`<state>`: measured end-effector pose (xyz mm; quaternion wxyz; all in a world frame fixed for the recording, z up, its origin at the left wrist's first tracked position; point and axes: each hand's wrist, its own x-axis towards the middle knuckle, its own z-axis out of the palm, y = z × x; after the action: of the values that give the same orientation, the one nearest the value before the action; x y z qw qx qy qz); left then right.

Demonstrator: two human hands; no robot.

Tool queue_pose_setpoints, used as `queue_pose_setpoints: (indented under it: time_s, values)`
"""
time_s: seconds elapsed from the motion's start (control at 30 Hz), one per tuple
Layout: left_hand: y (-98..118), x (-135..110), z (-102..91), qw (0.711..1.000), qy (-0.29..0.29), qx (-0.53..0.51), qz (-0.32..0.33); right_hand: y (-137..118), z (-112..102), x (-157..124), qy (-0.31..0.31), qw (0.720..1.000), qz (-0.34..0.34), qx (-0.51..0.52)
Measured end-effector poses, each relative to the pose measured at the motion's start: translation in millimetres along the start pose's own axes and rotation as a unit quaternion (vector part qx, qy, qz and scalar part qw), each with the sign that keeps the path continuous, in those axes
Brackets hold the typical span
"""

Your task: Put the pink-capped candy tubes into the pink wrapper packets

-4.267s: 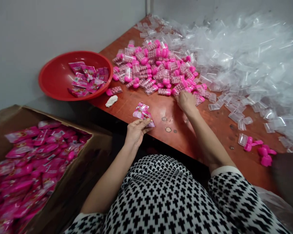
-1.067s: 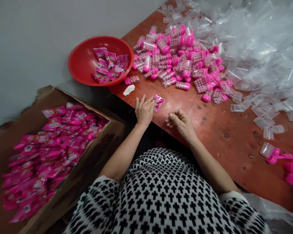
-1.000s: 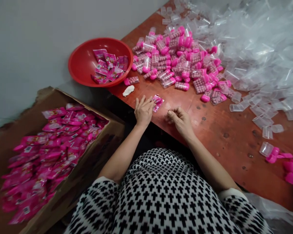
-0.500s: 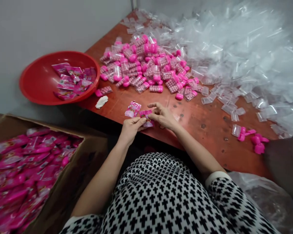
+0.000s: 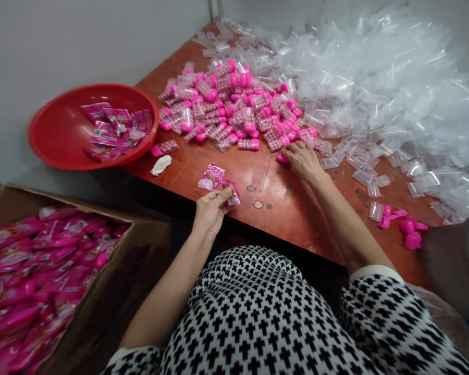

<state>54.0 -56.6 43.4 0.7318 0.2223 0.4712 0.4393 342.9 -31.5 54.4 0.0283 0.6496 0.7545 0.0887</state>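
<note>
"What's cut off?"
"The cardboard box (image 5: 148, 229), left and below; the grey bin (image 5: 449, 260), at right."
"Anything hidden?"
"The right hand (image 5: 301, 160) partly covers a pink cap (image 5: 282, 158), the left hand (image 5: 212, 208) its packet (image 5: 234, 195)."
"And blurred?"
"The far heap of clear tubes (image 5: 375, 73); the packet's print is too small to read."

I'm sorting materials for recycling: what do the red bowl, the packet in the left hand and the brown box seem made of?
Red bowl: probably plastic; its smooth wall shows soft highlights.
Held packet: likely thin printed film, shiny; foil possible.
Brown box: apparently cardboard, with dull, thin walls.
</note>
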Motion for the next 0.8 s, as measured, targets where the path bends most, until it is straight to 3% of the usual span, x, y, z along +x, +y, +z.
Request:
queue_pose_setpoints:
  time_s: [0.17, 0.27, 0.33, 0.4, 0.5, 0.57, 0.63, 0.8]
  values:
    - [5.1, 1.0, 5.0, 0.994, 0.024, -0.096, -0.044, -10.1, 2.5, -1.2, 0.015, 0.998, -0.057, 0.038]
    - [6.8, 0.2, 7.0, 0.988, 0.045, -0.142, -0.049, -32.8, 2.4, -8.5, 0.040, 0.995, 0.016, 0.094]
    - [7.0, 0.0, 7.3, 0.983, 0.055, -0.167, -0.050, -58.8, -1.9, -20.1, 0.075, 0.976, 0.083, 0.186]
    - [6.3, 0.9, 7.2, 0.979, 0.057, -0.190, -0.050, -91.1, -10.7, -36.1, 0.115, 0.929, 0.109, 0.335]
    - [3.5, 2.9, 7.6, 0.974, 0.047, -0.215, -0.046, -139.5, -26.5, -58.6, 0.086, 0.813, 0.124, 0.563]
    - [0.7, 3.2, 9.0, 0.974, 0.037, -0.219, -0.044, -163.6, -33.0, -66.0, 0.063, 0.748, 0.153, 0.643]
    - [-2.2, 2.1, 11.4, 0.973, 0.028, -0.225, -0.039, -177.4, -34.0, -66.6, 0.064, 0.717, 0.180, 0.670]
    - [-7.1, -5.2, 19.0, 0.978, 0.003, -0.207, 0.000, -182.0, -26.0, -59.3, 0.090, 0.703, 0.205, 0.675]
